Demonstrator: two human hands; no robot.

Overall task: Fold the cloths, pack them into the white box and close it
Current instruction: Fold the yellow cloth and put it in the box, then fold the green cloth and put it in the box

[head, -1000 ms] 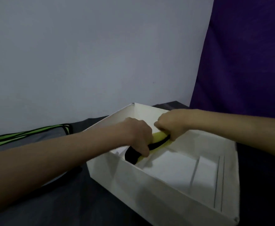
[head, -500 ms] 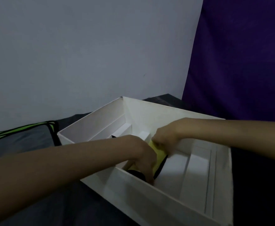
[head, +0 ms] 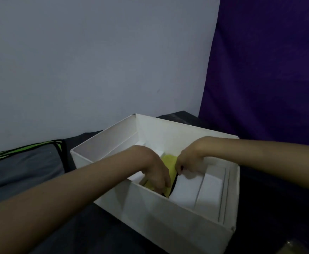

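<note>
Yellow cloth is seen inside the open white box, largely hidden beneath both hands. It is pinched by the right hand at its edge; the fingers of the left hand are curled over it, their tips concealed by the near wall. Compared with half a second ago, more yellow is exposed between the hands.

Cloth lies in box, between hands.
</note>
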